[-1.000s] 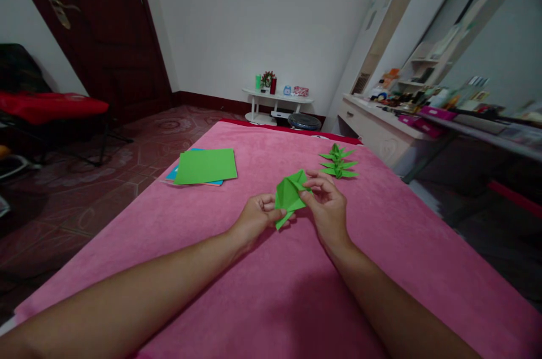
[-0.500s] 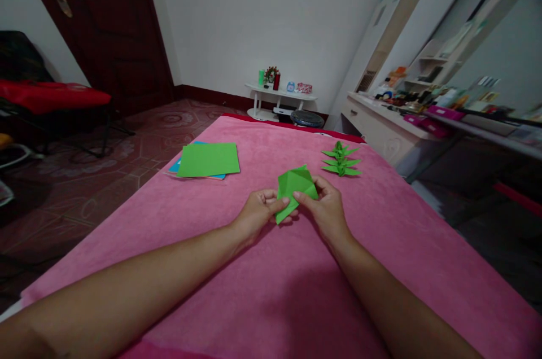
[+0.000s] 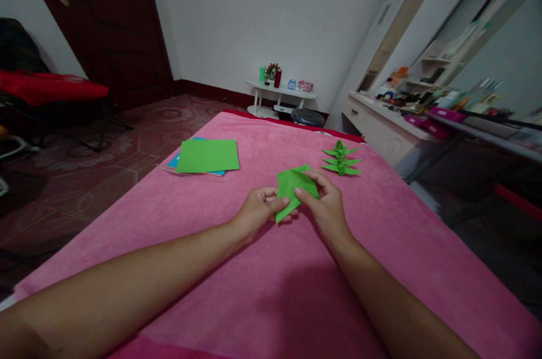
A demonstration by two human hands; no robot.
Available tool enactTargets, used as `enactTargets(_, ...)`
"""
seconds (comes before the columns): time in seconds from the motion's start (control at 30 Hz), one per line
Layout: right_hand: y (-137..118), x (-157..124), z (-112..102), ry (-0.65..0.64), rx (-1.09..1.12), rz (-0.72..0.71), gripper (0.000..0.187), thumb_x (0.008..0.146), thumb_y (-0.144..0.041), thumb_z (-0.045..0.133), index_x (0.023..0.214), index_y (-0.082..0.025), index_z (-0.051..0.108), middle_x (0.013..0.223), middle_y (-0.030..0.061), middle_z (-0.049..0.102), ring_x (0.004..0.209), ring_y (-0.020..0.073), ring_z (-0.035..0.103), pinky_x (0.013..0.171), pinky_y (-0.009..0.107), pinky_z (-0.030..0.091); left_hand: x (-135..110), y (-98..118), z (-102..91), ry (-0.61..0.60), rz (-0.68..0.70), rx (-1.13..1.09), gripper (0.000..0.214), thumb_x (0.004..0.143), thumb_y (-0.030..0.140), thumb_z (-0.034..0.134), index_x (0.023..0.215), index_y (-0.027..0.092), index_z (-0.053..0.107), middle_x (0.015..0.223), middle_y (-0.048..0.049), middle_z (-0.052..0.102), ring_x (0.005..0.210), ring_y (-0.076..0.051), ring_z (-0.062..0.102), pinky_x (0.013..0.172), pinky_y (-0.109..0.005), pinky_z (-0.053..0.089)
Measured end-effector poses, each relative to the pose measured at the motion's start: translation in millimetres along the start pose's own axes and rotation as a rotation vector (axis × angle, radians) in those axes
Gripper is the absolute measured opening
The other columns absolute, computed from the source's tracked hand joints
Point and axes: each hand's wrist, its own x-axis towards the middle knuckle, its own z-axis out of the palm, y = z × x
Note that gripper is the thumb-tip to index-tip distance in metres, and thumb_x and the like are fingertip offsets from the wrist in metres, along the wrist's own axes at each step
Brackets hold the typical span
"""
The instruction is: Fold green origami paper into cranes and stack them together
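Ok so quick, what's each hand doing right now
Left hand: closed on the folded green paper.
Right hand: closed on the same paper.

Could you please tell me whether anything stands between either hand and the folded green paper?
Nothing visible does: the left hand and the right hand both hold the folded green paper directly.

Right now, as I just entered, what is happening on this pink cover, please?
A person's left hand and right hand hold a partly folded green paper above a pink cover. Farther off, to the left, lies a stack of flat sheets, green on top; to the right sit spiky green folded pieces.
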Motion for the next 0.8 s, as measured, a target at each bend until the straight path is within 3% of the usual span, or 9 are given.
enactTargets(0.13,4.9,-3.5,0.7,-0.110,0.059,0.169,0.019,0.067,-0.029,0.073,0.081,-0.017,0.068,0.078,0.0016,0.063,0.071,0.0159,0.058,0.065,0.027,0.047,0.2,-0.1,-2.4,-0.006,-0.001,0.031,0.032,0.073,0.032,0.072,0.093,0.008,0.065,0.076,-0.0120,0.071,0.067,-0.018,0.068,0.061,-0.026,0.052)
enactTargets(0.2,4.4,-5.0,1.8,-0.138,0.057,0.176,0.015,0.068,-0.029,0.073,0.077,-0.017,0.069,0.071,0.0005,0.061,0.065,0.0144,0.056,0.060,0.026,0.045,0.2,-0.3,-3.3,0.000,-0.002,0.036,0.031,0.074,0.032,0.070,0.094,0.008,0.065,0.077,-0.0122,0.071,0.066,-0.018,0.068,0.061,-0.025,0.052)
enactTargets(0.37,1.7,-5.0,3.6,-0.146,-0.040,0.071,0.011,0.070,-0.024,0.071,0.079,-0.019,0.074,0.080,0.0034,0.066,0.074,0.0173,0.061,0.068,0.029,0.048,0.3,-0.8,-3.5,0.004,0.000,0.024,0.029,0.075,0.033,0.069,0.090,0.009,0.066,0.075,-0.0117,0.071,0.062,-0.016,0.067,0.059,-0.024,0.051)
enactTargets(0.47,0.6,-4.3,3.4,-0.173,-0.071,0.085,0.013,0.069,-0.023,0.071,0.080,-0.018,0.074,0.082,0.0045,0.068,0.075,0.0182,0.063,0.070,0.031,0.050,1.1,-0.6,-3.8,0.020,0.004,0.000,0.027,0.074,0.032,0.070,0.087,0.009,0.067,0.073,-0.0095,0.071,0.060,-0.015,0.066,0.060,-0.025,0.051)
enactTargets(0.67,-0.2,-3.8,-0.2,-0.255,0.062,0.294,0.029,0.061,-0.024,0.077,0.088,-0.013,0.071,0.079,0.0059,0.071,0.066,0.0188,0.063,0.061,0.032,0.052,2.7,0.4,-3.6,0.030,0.013,-0.004,0.030,0.064,0.026,0.078,0.086,0.007,0.068,0.072,-0.0093,0.071,0.057,-0.013,0.064,0.056,-0.023,0.048)
enactTargets(0.8,-2.0,-3.5,-1.6,-0.258,0.143,0.393,0.029,0.057,-0.022,0.079,0.083,-0.012,0.070,0.071,0.0043,0.070,0.058,0.0174,0.062,0.056,0.030,0.051,0.6,3.3,-1.6,0.030,-0.002,0.016,0.033,0.059,0.024,0.081,0.084,0.007,0.068,0.071,-0.0090,0.070,0.055,-0.013,0.063,0.052,-0.021,0.045)
